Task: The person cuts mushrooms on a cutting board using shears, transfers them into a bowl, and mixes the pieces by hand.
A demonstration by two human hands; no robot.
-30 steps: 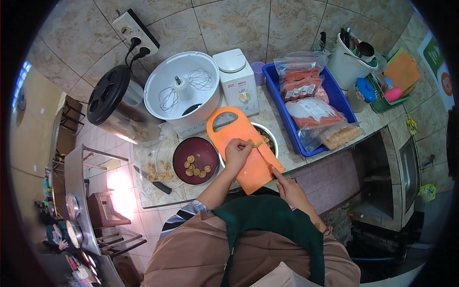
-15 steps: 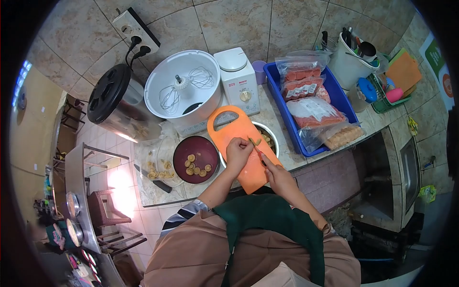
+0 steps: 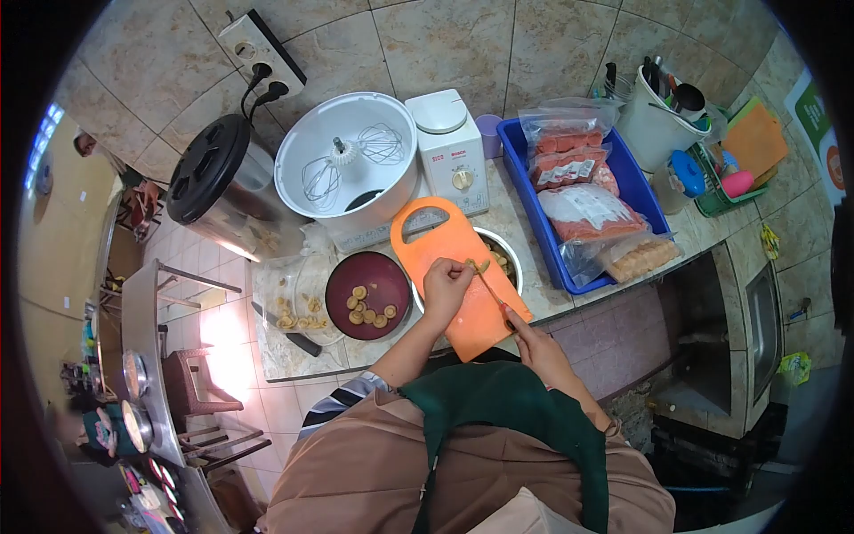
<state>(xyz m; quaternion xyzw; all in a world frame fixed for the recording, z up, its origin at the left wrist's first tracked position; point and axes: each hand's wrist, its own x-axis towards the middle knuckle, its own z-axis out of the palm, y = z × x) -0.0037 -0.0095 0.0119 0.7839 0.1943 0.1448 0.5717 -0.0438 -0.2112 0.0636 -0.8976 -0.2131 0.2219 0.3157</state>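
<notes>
An orange cutting board (image 3: 442, 246) lies slanted across a white bowl (image 3: 519, 267) that holds cut pieces, partly hidden beneath it. With closed fingertips, my left hand (image 3: 447, 287) pinches a small brownish-green mushroom (image 3: 478, 265) against the board; cut parts show beside the fingers. My right hand (image 3: 541, 349) is wrapped around the handle of a small knife (image 3: 495, 295), its thin blade pointing up-left toward the mushroom. Left of the board, a maroon plate (image 3: 366, 271) carries several whole mushrooms (image 3: 358, 305). More mushrooms (image 3: 307, 322) lie in a clear plastic bag by the counter edge.
A black-handled knife (image 3: 302, 343) lies at the counter's front left. Behind the board stand a white mixer (image 3: 451, 165) and its whisk bowl (image 3: 294, 173). A blue tray (image 3: 553, 258) of bagged meat is to the right. A black-lidded container (image 3: 209, 169) stands back left.
My right hand has drawn the knife down and right, away from my left fingertips. The mushroom's cut parts now show more spread apart. My left hand stays nearly in place.
</notes>
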